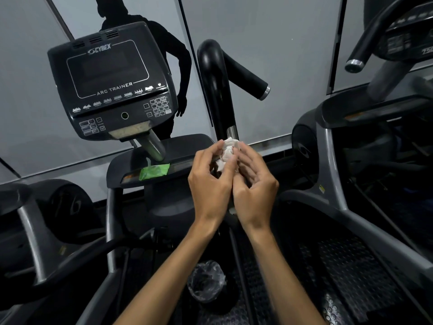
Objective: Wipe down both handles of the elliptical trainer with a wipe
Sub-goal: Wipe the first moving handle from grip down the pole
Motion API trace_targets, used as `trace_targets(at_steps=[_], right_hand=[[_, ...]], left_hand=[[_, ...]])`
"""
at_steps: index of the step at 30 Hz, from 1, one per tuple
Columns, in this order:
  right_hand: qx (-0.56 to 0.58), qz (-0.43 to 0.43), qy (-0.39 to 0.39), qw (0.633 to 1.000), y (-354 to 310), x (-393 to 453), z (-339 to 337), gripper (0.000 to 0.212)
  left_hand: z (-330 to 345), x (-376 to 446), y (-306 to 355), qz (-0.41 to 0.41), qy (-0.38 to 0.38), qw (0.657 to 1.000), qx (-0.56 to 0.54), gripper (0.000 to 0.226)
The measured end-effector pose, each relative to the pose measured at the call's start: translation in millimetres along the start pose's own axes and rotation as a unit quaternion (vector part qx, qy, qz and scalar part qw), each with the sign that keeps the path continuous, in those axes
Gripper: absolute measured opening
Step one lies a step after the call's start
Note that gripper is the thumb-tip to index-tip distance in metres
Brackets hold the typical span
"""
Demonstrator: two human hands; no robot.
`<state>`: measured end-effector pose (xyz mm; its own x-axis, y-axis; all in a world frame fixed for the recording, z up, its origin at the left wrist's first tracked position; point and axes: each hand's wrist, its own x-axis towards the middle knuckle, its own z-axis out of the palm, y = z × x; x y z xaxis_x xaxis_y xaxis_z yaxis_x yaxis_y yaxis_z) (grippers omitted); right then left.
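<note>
Item: wipe (228, 152), white, crumpled into a wad. Held between both hands in front of the person, at the base of the black handle (214, 85), touching or just short of the handle's metal collar; contact there cannot be confirmed.

Left hand (212, 181): back toward the camera, fingers (210, 152) curled and closed on the left side of the wipe, thumb pressed against it.

Right hand (254, 184): beside the left, the two hands touching along their inner edges, fingers (246, 153) bent and pinching the right side of the wipe. A small white scrap shows below the heels of the hands, between the wrists.

Handle: black, rising straight up beyond the fingers, curving over at the top and ending in a grip with a silver end cap up and to the right of the fingers.

Console (112, 85): black, marked CYBEX and ARC TRAINER, screen dark, up and to the left of the left fingers, tilted on a metal post.

Green packet (153, 171): lying on the dark tray (187, 144) below the console, left of the left fingers.

Bin with clear liner (206, 281): on the floor, well below the hands, between the forearms.

Second machine (375, 113): grey frame and black handles, well to the right of the right fingers.
</note>
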<state>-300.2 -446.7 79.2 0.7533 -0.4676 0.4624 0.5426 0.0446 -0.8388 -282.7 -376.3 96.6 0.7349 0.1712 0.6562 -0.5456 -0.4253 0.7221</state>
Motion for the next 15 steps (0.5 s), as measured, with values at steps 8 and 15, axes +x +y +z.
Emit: trace_targets(at_steps=[8, 15], right_hand=[[-0.026, 0.030, 0.075, 0.996, 5, 10, 2, 0.036], [0.004, 0.055, 0.086, 0.995, 5, 23, -9, 0.029]], left_hand=[[12, 51, 9, 0.052, 0.130, 0.990, -0.017, 0.008], [24, -19, -16, -0.095, 0.130, 0.987, -0.013, 0.007]])
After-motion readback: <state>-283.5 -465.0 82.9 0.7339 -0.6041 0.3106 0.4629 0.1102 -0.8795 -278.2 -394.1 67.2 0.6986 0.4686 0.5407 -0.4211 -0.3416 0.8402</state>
